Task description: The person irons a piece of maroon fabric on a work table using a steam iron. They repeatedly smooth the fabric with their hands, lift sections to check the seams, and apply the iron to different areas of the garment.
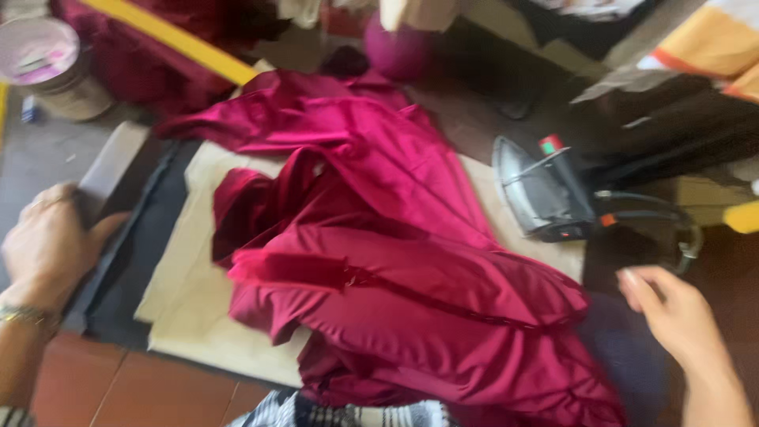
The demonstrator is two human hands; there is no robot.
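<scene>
A crimson satin garment lies bunched across a beige padded board on the floor. My left hand rests at the left on the edge of a dark mat, fingers curled over a pale flat piece. Just past the garment's right edge, my right hand hovers with loose fingers and holds nothing. An electric iron stands on its heel beyond the right hand, its soleplate facing left. The picture is blurred.
A round tin stands at the far left. A yellow strip crosses more dark red cloth at the back. A purple ball lies at top centre. The iron's cord loops to the right. Red floor tiles show below.
</scene>
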